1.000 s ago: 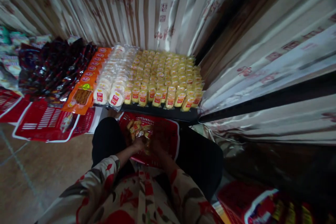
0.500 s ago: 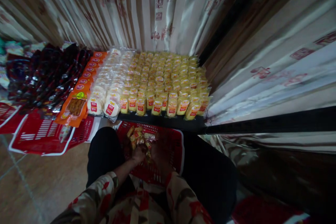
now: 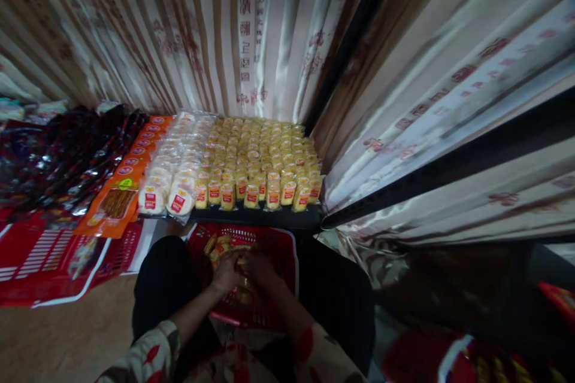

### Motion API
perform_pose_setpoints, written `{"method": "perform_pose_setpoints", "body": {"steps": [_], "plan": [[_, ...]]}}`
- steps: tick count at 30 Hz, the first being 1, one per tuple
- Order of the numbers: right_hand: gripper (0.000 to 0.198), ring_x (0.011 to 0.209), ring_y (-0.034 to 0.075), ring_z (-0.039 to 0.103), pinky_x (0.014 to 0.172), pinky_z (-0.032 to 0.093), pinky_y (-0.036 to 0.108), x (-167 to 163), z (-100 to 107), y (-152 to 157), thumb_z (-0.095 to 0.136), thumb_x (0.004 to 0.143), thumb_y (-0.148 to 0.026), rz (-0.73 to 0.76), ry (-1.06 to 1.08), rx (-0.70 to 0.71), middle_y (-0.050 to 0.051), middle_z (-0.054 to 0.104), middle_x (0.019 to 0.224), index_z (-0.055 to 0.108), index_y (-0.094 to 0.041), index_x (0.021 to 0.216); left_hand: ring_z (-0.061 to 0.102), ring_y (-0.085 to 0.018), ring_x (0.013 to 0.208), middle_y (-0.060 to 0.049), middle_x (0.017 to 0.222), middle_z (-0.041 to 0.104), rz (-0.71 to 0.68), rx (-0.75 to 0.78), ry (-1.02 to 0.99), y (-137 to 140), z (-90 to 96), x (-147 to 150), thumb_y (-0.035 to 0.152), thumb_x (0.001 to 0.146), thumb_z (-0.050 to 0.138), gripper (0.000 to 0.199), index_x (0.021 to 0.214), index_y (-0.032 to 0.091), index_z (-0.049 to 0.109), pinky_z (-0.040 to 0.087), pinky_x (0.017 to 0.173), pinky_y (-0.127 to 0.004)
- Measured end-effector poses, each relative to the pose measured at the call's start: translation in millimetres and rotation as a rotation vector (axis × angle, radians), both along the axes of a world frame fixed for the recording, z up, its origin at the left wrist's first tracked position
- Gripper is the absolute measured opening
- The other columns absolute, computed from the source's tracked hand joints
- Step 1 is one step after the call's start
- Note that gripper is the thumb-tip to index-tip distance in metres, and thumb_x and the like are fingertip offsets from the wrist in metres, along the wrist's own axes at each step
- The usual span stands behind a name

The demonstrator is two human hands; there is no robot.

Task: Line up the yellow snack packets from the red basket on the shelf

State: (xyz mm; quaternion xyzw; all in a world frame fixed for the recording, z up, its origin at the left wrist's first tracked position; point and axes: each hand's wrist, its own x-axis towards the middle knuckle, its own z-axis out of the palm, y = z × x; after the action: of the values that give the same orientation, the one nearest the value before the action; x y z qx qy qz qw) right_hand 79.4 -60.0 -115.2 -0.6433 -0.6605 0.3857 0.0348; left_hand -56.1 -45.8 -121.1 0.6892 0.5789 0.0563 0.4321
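Observation:
Between my knees sits a red plastic basket [image 3: 288, 251] holding several small yellow wrapped snack packs [image 3: 220, 246]. Both hands reach down into it, close together over the packs. My left hand [image 3: 227, 274] has its fingers curled around something at the pile, most likely one of these packs, though the dim light hides its shape. My right hand [image 3: 260, 268] is beside it, dark and shadowed, and its fingers cannot be made out clearly. More loose yellow packs lie just below the hands in the basket.
Ahead, a black shelf [image 3: 256, 217] carries rows of yellow packaged cakes [image 3: 251, 161], white round packaged cakes [image 3: 179, 194], orange snack bags [image 3: 114, 203] and dark shiny packets [image 3: 76, 155]. Curtains [image 3: 202, 30] hang behind. Another red basket [image 3: 49, 263] stands at the left; more red goods lie lower right.
The view has shifted to the right and tilted up a little. My hands have stayed together inside the basket, with the fingers shifting over the packs.

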Motion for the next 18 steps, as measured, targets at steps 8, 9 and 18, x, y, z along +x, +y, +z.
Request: {"method": "perform_pose_setpoints", "body": {"steps": [8, 9, 18], "plan": [[0.052, 0.096, 0.019, 0.062, 0.087, 0.047, 0.029, 36.1, 72.7, -18.4, 0.059, 0.073, -0.023, -0.440, 0.369, 0.329, 0.010, 0.063, 0.109, 0.049, -0.017, 0.124, 0.059, -0.015, 0.096, -0.003, 0.100, 0.066, 0.124, 0.169, -0.285, -6.0, 44.4, 12.5, 0.025, 0.079, 0.049, 0.024, 0.100, 0.019, 0.061, 0.045, 0.087, -0.024], [0.051, 0.093, 0.018, 0.063, 0.084, 0.049, 0.029, 36.4, 77.0, -21.4, 0.059, 0.074, -0.025, -0.502, 0.430, 0.351, 0.008, 0.064, 0.107, 0.048, -0.019, 0.124, 0.060, -0.014, 0.094, -0.003, 0.099, 0.066, 0.159, 0.182, -0.311, -6.4, 50.1, 16.9, 0.027, 0.080, 0.049, 0.023, 0.098, 0.019, 0.061, 0.046, 0.085, -0.024], [0.040, 0.065, 0.013, 0.060, 0.067, 0.051, 0.027, 53.0, 124.4, -6.9, 0.056, 0.075, -0.027, -0.634, 0.359, 0.572, 0.001, 0.064, 0.084, 0.054, -0.021, 0.115, 0.060, -0.012, 0.082, 0.000, 0.093, 0.068, -0.004, 0.218, -0.358, 29.1, 118.2, 56.3, 0.029, 0.078, 0.058, 0.031, 0.108, 0.020, 0.060, 0.046, 0.078, -0.023]]}}
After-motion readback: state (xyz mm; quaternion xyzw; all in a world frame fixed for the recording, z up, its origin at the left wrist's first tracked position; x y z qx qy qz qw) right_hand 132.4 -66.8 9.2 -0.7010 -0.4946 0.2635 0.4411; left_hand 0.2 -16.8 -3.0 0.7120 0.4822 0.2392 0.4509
